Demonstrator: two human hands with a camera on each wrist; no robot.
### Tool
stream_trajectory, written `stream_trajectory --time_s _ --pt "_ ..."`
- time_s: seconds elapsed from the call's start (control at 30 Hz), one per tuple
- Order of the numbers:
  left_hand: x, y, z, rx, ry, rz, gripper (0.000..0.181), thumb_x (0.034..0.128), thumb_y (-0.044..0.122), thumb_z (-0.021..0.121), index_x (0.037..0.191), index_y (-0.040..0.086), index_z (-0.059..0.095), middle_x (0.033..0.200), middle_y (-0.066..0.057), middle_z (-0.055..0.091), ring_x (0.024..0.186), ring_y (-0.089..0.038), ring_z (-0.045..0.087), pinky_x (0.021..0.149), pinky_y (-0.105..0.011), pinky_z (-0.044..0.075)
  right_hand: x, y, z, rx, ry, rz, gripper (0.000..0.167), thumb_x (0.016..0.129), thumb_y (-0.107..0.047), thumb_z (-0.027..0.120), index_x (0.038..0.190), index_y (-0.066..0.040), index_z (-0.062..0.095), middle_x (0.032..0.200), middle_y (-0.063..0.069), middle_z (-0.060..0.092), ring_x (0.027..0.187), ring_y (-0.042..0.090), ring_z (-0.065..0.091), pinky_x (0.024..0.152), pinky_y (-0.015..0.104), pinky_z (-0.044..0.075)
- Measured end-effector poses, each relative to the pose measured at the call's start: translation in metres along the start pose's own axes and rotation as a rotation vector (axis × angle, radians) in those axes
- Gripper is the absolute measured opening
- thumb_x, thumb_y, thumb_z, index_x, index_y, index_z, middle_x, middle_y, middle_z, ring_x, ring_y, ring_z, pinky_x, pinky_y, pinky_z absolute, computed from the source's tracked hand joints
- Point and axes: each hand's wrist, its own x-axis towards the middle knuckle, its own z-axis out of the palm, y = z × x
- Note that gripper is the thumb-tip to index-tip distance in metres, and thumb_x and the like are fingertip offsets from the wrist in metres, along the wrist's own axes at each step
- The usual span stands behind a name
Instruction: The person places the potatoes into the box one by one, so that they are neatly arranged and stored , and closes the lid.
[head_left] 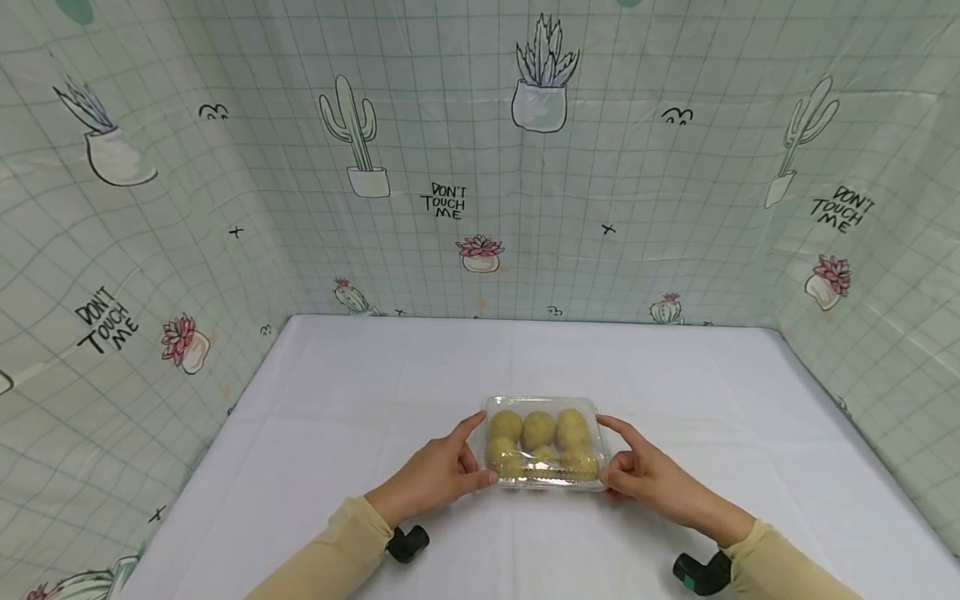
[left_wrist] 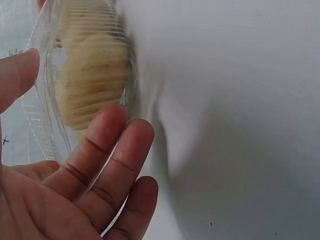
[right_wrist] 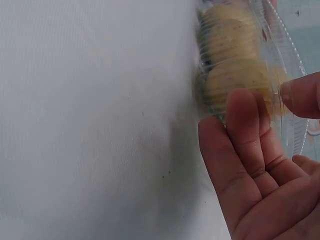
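Observation:
A clear plastic clamshell box (head_left: 546, 482) lies on the white cloth, its lid down. Inside it are several round, yellowish, potato-like pieces (head_left: 538, 430). My left hand (head_left: 438, 473) holds the box's left side, thumb at the near corner and index finger at the far one. On the opposite side my right hand (head_left: 651, 473) grips it the same way. The left wrist view has the thumb at the rim of the box and fingertips (left_wrist: 112, 117) by its ribbed wall. Fingers (right_wrist: 245, 107) similarly meet the ribbed wall in the right wrist view.
A white cloth (head_left: 360, 367) covers the table. Curtains (head_left: 480, 150) with a grid and cactus print rise behind it and at both sides. Black devices (head_left: 408, 544) sit at both wrists, below the sleeve cuffs.

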Motion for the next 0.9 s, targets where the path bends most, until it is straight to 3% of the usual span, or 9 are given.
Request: stream_trajectory --time_s 0.23,0.5,0.63,0.77,0.9 --pt "-0.004 -0.002 0.001 0.131 0.003 0.031 0.084 0.0929 0.048 0.068 0.157 0.009 0.029 0.090 0.008 0.062 0.073 -0.003 0.057 0.068 -0.028 0.049 -0.005 -0.004 -0.001 -0.139 -0.004 -0.005 0.076 0.101 -0.011 0.060 0.158 -0.003 0.009 0.087 0.015 0.062 0.077 0.023 0.065 0.071 0.035 0.057" --pt "-0.004 -0.002 -0.002 0.300 0.023 0.053 0.084 0.0935 0.054 0.064 0.156 0.009 0.031 0.105 -0.001 0.066 0.075 -0.007 0.054 0.065 -0.030 0.048 -0.004 -0.015 -0.007 -0.312 -0.007 0.029 0.075 0.101 -0.022 0.061 0.159 -0.010 0.015 0.094 0.009 0.060 0.082 0.023 0.066 0.068 0.029 0.053" --pt "-0.006 -0.001 -0.007 0.352 0.017 0.059 0.084 0.0930 0.057 0.063 0.156 0.009 0.033 0.112 -0.006 0.066 0.077 -0.012 0.059 0.070 -0.035 0.051 -0.004 -0.018 -0.010 -0.389 -0.029 0.030 0.074 0.101 -0.026 0.062 0.159 -0.011 0.017 0.099 0.004 0.061 0.080 0.019 0.065 0.065 0.028 0.050" --pt "-0.009 -0.001 -0.015 0.396 0.000 0.073 0.083 0.0930 0.057 0.063 0.155 0.010 0.035 0.118 -0.009 0.066 0.095 -0.022 0.067 0.081 -0.043 0.054 -0.004 -0.021 -0.015 -0.472 -0.052 0.008 0.072 0.101 -0.029 0.062 0.158 -0.011 0.022 0.104 0.001 0.062 0.077 0.014 0.063 0.064 0.027 0.049" --pt "-0.012 -0.006 -0.026 0.423 -0.026 0.066 0.080 0.0925 0.053 0.066 0.153 0.009 0.039 0.124 -0.010 0.064 0.112 -0.026 0.063 0.092 -0.045 0.051 -0.008 -0.023 -0.023 -0.548 -0.051 0.002 0.068 0.101 -0.033 0.061 0.156 -0.010 0.027 0.110 0.000 0.062 0.087 0.011 0.065 0.071 0.029 0.053"
